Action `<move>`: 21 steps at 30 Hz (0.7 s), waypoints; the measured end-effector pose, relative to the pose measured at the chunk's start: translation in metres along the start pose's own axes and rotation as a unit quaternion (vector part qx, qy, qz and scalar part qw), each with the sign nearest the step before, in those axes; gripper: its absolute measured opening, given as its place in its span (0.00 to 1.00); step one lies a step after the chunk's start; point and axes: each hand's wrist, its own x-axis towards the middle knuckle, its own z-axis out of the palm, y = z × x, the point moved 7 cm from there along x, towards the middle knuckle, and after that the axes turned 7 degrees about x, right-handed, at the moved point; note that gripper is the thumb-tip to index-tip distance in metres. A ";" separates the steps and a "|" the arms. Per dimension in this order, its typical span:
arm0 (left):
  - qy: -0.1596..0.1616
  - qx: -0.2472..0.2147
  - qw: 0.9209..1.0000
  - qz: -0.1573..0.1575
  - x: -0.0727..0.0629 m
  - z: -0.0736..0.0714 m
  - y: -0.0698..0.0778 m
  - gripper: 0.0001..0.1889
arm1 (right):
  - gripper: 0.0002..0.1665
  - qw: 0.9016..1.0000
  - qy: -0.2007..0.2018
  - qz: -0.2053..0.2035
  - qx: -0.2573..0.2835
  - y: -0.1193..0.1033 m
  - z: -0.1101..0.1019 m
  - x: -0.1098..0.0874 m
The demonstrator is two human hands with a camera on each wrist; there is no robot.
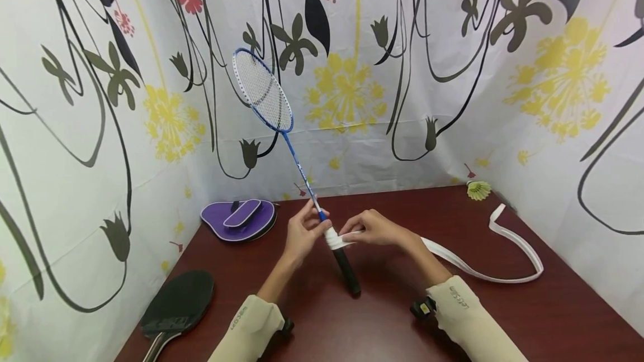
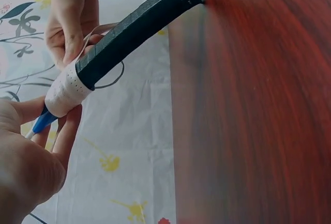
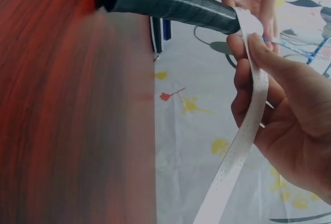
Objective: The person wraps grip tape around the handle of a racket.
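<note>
A blue and white badminton racket is held slanting, head up and away, its dark handle pointing down toward me. My left hand grips it at the blue cone just above the handle. White perforated grip tape is wound around the upper part of the handle; the lower part is bare black. Between thumb and fingers, my right hand pinches the tape close beside the handle. From there the loose tape runs off behind the right forearm and curves over the table.
On the dark red table, a black table tennis paddle lies front left. A purple paddle case sits back left, a yellowish shuttlecock back right. Patterned white cloth hangs behind the table and along its sides.
</note>
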 end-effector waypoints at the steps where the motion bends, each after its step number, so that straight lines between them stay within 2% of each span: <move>1: -0.005 -0.006 1.000 -0.001 0.000 0.000 -0.001 0.39 | 0.09 1.000 0.002 -0.001 0.000 0.000 0.001 0.000; 9: -0.024 -0.048 0.999 0.008 0.002 -0.002 -0.003 0.39 | 0.12 1.000 0.011 -0.008 0.007 0.004 0.004 0.003; 21: -0.084 -0.077 0.993 0.027 -0.001 0.004 0.001 0.40 | 0.13 1.000 -0.028 -0.011 0.008 0.005 0.015 0.003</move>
